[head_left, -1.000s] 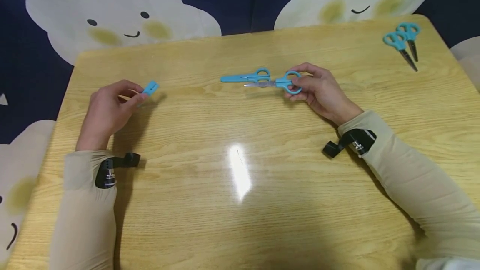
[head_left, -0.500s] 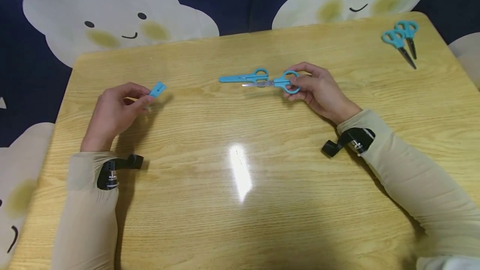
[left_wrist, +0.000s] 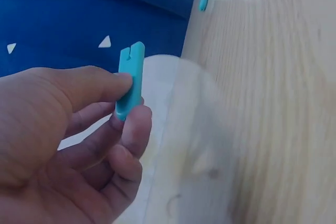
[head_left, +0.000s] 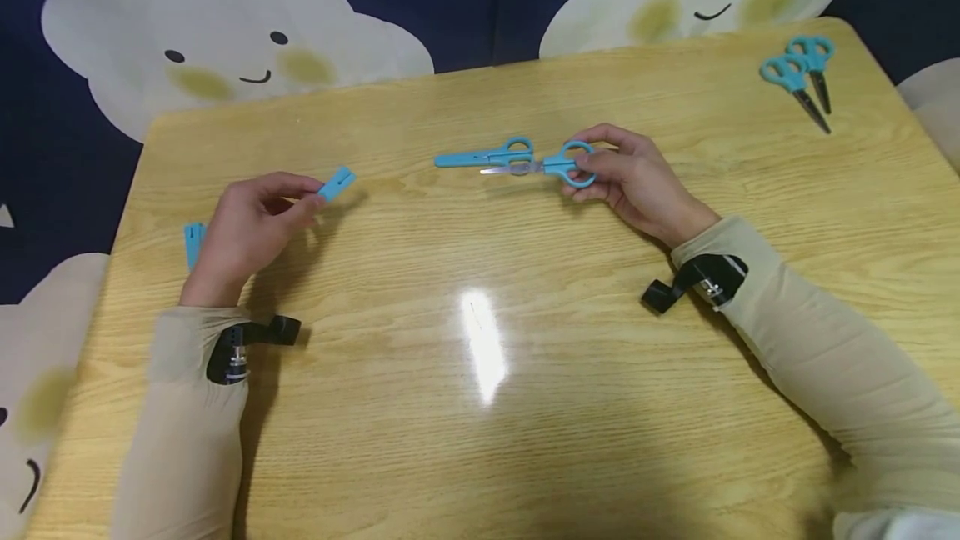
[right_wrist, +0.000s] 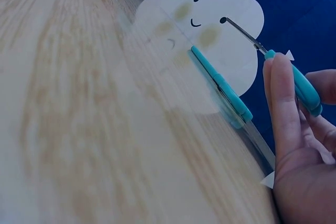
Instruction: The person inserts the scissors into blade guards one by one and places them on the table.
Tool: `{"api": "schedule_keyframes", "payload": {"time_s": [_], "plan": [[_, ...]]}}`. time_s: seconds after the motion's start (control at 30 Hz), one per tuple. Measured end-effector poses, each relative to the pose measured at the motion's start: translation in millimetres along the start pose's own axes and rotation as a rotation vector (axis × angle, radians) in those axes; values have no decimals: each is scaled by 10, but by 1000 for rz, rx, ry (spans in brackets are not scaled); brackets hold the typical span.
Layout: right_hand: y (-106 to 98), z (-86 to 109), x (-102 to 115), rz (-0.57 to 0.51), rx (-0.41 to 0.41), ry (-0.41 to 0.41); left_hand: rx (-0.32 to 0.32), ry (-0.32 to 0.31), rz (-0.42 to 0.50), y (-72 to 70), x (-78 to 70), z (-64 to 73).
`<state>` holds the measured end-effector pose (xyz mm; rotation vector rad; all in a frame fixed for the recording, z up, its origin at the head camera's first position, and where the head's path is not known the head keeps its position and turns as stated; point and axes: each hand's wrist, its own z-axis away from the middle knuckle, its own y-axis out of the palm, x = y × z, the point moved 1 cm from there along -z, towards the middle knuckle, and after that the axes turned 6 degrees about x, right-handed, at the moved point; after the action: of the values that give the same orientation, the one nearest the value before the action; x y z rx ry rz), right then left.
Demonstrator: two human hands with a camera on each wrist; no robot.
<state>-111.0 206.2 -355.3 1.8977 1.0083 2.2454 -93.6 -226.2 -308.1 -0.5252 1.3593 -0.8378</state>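
Note:
My left hand [head_left: 255, 222] pinches a light-blue scissors sheath [head_left: 337, 184] between thumb and fingers, above the table's left half. Its slotted end points up in the left wrist view, where the sheath [left_wrist: 134, 77] shows against the thumb. My right hand [head_left: 648, 182] grips a pair of small scissors [head_left: 558, 165] by the blue handle loops; the bare blades point left. In the right wrist view those scissors [right_wrist: 304, 90] are raised off the table. Just behind their blades lies a second pair of scissors [head_left: 472, 159], its blades inside a blue sheath. The two hands are well apart.
Another blue sheath [head_left: 192, 244] lies at the left, partly hidden by my left wrist. Two unsheathed scissors [head_left: 795, 77] lie together at the far right corner. A cloud-patterned cloth [head_left: 472, 7] hangs behind the wooden table [head_left: 405, 407].
My left hand has moved right with the sheath it holds, uncovering another sheath on the table behind the wrist. The right hand and its scissors have stayed nearly in place.

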Motion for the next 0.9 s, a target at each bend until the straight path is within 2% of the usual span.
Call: {"api": "schedule_keyframes", "payload": {"time_s": [0.17, 0.27, 0.4, 0.73, 0.9], "plan": [[-1, -7, -5, -18, 0, -1, 17, 16, 80, 107, -40, -18], [-5, -4, -8, -22, 1, 2, 6, 15, 182, 173, -88, -16], [-18, 10, -7, -14, -1, -1, -5, 45, 311, 260, -194, -33], [13, -8, 17, -2, -10, 8, 61, 125, 380, 441, -344, -107], [3, 5, 14, 11, -14, 11, 107, 95, 482, 546, -387, -161]]}}
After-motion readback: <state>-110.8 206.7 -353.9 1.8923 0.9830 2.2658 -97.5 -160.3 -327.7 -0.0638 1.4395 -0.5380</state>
